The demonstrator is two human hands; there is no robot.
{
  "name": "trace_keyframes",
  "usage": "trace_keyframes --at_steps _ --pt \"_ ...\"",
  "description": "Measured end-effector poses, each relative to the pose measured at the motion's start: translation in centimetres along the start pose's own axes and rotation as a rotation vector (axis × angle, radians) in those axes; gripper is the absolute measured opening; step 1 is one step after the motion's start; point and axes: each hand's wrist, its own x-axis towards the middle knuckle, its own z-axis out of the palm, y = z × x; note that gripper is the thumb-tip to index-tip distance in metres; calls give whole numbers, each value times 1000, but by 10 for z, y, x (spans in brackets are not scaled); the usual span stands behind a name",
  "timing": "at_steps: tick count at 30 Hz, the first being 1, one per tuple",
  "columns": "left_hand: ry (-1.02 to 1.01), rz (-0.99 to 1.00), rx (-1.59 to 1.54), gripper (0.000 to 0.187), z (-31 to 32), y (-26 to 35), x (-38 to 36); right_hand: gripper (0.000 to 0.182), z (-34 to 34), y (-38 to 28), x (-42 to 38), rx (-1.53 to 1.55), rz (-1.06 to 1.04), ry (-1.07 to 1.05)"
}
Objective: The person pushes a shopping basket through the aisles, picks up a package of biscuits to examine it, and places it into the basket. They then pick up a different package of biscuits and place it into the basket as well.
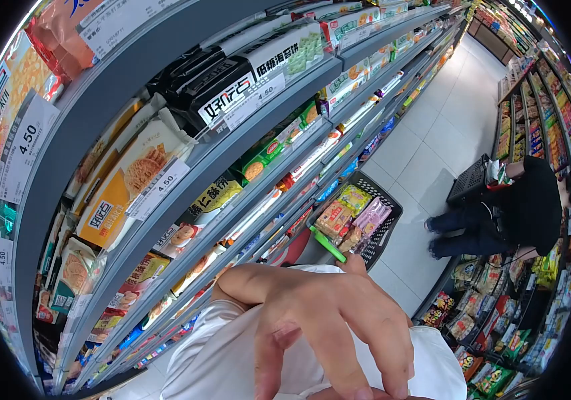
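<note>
My left hand (335,313) is large and close to the camera, its back up and its fingers apart and bent down. Nothing shows in its grasp; the fingertips reach a strip of skin at the bottom edge, seemingly my other forearm. Behind it, mostly covered, my right hand (355,265) is at the green handle (327,245) of a dark shopping basket (391,230), seemingly gripping it. Inside the basket lie a yellow-green snack bag (355,199), a pink-purple pack (373,216) and a pack of brown baked goods (333,219).
Shelves of packaged biscuits (132,173) with price tags (159,189) rise close on my left. A person in dark clothes (522,207) stands at the right with another dark basket (469,179). Snack shelves (539,113) line the right side of the tiled aisle (425,127).
</note>
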Motion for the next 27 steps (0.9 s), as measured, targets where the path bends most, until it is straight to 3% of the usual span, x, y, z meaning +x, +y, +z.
trace_keyframes --at_steps 16,18,27 --pt "-6 -14 22 69 2 -10 -3 34 0 -1 -2 35 -3 29" --pt "-43 281 -20 59 4 -34 -3 35 1 2 -1 37 -21 38" --pt "-54 261 32 60 1 -28 -2 35 5 7 2 8 -22 5"
